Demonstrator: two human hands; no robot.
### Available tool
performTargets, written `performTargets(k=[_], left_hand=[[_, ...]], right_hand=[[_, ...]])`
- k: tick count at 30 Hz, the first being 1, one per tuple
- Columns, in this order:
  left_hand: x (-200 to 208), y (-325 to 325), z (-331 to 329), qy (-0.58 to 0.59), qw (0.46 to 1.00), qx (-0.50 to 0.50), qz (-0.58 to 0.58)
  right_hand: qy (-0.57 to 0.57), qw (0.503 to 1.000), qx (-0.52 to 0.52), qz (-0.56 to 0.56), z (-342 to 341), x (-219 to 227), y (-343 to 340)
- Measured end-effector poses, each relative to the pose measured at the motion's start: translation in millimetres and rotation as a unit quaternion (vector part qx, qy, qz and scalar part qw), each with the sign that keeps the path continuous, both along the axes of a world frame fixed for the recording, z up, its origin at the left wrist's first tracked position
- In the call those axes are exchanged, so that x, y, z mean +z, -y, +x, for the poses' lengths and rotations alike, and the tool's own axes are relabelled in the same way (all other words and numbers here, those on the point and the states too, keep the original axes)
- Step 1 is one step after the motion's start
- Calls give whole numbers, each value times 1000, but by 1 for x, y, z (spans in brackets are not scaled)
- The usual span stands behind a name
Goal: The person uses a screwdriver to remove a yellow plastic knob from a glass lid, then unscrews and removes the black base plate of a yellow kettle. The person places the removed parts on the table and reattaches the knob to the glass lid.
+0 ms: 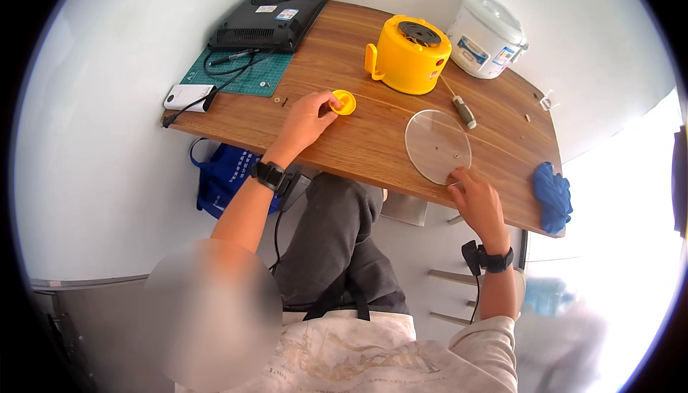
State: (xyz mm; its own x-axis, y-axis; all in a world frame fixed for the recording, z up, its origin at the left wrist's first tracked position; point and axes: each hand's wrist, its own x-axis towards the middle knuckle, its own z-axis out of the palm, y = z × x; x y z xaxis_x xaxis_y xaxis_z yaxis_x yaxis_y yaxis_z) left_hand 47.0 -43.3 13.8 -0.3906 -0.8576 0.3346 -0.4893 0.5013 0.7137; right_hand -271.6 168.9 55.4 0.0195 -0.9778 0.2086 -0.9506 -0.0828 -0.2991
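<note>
My left hand (pixel 309 115) is closed by its fingertips on a small round yellow cap (pixel 347 102), a knob-like piece resting at the table's front part. At the near rim of a clear round lid (pixel 433 138), my right hand (pixel 476 198) has its thumb and fingers closed on the edge. Small dark marks or holes show in the lid, which looks flat on the wood. Behind both stands a yellow round appliance body (pixel 401 63) with a side handle and dark parts in its top. A screwdriver (pixel 464 112) lies beyond the lid, to its right.
A white rice cooker (pixel 481 41) stands at the back right. A black flat appliance (pixel 265 27) and cables lie by a green mat (pixel 269 81) and a white box (pixel 188 97) on the left. Small screws sit nearby. A blue cloth (pixel 550 196) covers the right corner.
</note>
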Motion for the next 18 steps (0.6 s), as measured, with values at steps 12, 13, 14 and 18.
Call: performTargets(k=[12,13,14,18], left_hand=[[2,12,35,9,999,19,-41],[6,18,45,48,996,40,-58],[10,25,56,88,992,61,-74],[-3,66,108,149,971,159,-95]], right_hand=[[-23,998,-6,-54,1,-12,-6],[-28,998,-8,-60,2,-13,-8],[-37,997,-11,-64,1,-13,-9],[-52,996,-9,-77,11,-19,-10]])
